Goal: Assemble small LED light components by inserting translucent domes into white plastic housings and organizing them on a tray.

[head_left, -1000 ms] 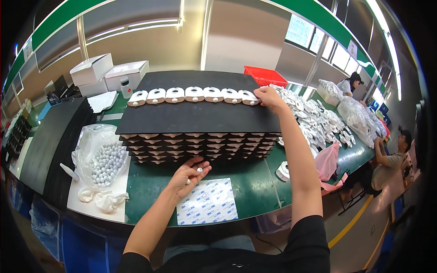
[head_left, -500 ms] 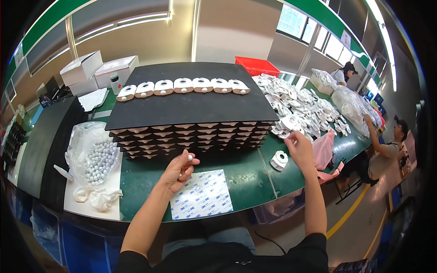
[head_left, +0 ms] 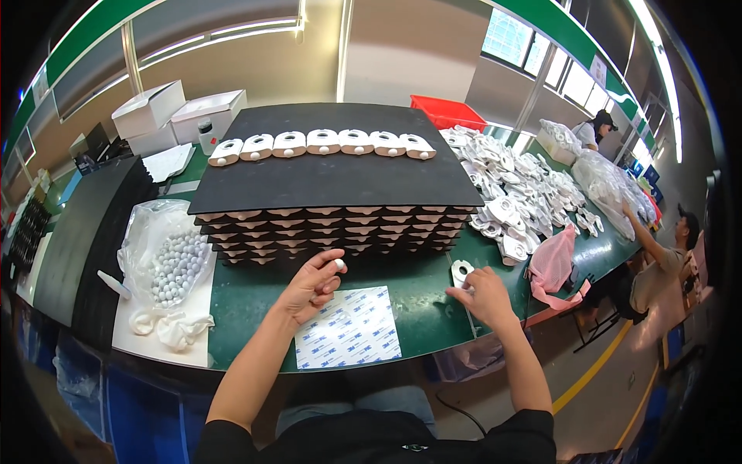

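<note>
One white ball (head_left: 339, 264) was pinched, seemingly for control, between thumb and forefinger of the left hand (head_left: 308, 289); one white holed housing (head_left: 457, 277) was at the curled right hand (head_left: 487, 296), grip indeterminable, over the green table (head_left: 425, 309); seven ball-fronted housings (head_left: 322, 142) lined the black board (head_left: 332, 182), presumably for order.

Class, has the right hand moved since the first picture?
Yes: from atop the black stack, the right hand has moved nearer the camera, to a loose white piece.

Green table (head_left: 417, 309): stack of black boards (head_left: 332, 183) at centre; patterned sheet (head_left: 348, 332) near side; heap of white parts (head_left: 525, 193) right; white card (head_left: 198, 352) near left.
</note>
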### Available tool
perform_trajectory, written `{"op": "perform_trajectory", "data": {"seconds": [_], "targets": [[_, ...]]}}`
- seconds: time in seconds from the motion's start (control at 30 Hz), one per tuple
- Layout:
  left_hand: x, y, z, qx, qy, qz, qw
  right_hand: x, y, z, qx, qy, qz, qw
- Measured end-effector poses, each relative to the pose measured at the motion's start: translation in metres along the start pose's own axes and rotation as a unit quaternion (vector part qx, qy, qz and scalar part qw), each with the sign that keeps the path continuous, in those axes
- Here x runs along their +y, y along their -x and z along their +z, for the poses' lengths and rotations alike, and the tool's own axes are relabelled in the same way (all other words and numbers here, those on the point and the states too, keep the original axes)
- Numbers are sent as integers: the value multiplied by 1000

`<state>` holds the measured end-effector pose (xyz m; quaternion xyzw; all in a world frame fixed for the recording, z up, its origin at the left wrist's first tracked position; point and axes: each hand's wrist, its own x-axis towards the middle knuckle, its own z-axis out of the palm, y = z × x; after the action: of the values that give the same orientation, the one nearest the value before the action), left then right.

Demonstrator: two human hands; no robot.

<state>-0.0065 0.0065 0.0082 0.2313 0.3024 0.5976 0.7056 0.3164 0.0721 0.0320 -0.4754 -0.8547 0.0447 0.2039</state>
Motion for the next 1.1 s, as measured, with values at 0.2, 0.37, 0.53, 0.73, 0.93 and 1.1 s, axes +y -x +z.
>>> {"op": "perform_trajectory", "data": {"seconds": [0.2, 0.37, 0.53, 0.73, 0.93, 1.1], "targets": [[-3, -3, -7, -43, -39, 10, 998, 3, 8, -4, -45, 141, 27, 989], [1, -1, 3, -18, -56, -4, 998, -16, -1, -13, 52, 182, 68, 979], [-2, -5, -10, -28, -31, -9, 999, -58, -9, 16, 61, -262, 40, 962], [-4, -8, -12, -23, -49, 15, 998, -117, 7, 70, -73, -592, 90, 798], [-3, -6, -12, -17, -45, 27, 998, -124, 8, 89, -64, -518, 56, 851], [-4, -6, -14, -20, -49, 22, 998, -127, 8, 91, -56, -461, 27, 885]]}}
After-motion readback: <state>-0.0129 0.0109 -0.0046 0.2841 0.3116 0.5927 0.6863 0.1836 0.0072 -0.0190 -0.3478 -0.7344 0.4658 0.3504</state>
